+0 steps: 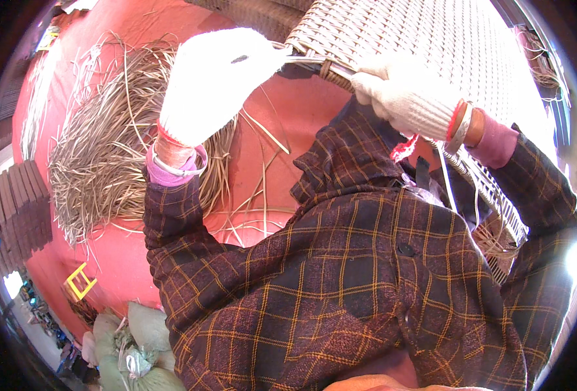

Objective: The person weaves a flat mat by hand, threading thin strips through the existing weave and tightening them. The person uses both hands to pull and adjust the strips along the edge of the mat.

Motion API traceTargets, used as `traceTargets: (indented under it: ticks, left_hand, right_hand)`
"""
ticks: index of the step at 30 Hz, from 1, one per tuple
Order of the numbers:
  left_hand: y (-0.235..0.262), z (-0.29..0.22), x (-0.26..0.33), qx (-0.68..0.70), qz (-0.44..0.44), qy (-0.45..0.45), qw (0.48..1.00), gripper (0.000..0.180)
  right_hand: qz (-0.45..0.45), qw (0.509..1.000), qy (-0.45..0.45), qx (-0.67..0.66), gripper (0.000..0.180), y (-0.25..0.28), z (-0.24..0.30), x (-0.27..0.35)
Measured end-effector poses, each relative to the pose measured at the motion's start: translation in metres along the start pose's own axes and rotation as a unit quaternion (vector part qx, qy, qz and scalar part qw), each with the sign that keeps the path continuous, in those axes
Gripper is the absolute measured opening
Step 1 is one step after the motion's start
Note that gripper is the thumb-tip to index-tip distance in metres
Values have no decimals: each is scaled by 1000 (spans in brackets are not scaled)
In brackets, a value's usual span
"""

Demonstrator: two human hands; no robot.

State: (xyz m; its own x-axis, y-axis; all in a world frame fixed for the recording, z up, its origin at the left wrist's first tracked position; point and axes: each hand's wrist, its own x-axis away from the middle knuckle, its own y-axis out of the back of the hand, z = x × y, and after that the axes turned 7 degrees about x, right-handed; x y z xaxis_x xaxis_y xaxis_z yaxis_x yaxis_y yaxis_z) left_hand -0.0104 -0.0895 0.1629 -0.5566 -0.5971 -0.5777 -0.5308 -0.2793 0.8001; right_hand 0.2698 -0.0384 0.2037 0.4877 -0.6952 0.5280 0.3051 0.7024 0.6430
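A woven wicker panel (pixel 392 32) in pale tan tilts across the upper right, its near corner toward me. My left hand (pixel 220 85), in a white knit glove, is closed beside that corner on a thin wicker strand (pixel 299 59) running to the panel's edge. Glare washes out most of this glove, so its fingers show poorly. Wearing a matching glove with a red cuff, my right hand (pixel 409 94) grips the panel's wrapped lower edge, fingers curled around it. Whatever its palm covers is hidden.
A large heap of loose wicker strands (pixel 106 143) lies at the left on a red sheet (pixel 262 189), with several stray strands nearby. Toward the lower left are a small yellow frame (pixel 80 281) and tied greenish sacks (pixel 142 362). More woven work (pixel 490 189) stands beneath my right arm.
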Motion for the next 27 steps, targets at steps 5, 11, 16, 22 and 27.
traceTargets:
  ticks: [5, 11, 16, 22, 27]
  left_hand:
    - [-1, 4, 2, 40, 7, 13, 999, 13]
    - [-16, 13, 6, -7, 3, -29, 1000, 18]
    - [-29, 10, 4, -10, 11, -16, 1000, 28]
    - [-67, -13, -17, -14, -18, 80, 997, 10]
    - [-68, -14, -25, -32, -34, 74, 996, 13]
  right_hand:
    - [-1, 996, 53, 70, 33, 4, -1, -1]
    - [-60, 975, 131, 166, 34, 3, -3, 1]
    - [-62, 973, 130, 179, 35, 4, -4, 1]
    - [53, 992, 51, 104, 31, 13, -2, -9]
    - [255, 960, 77, -88, 44, 32, -3, -22]
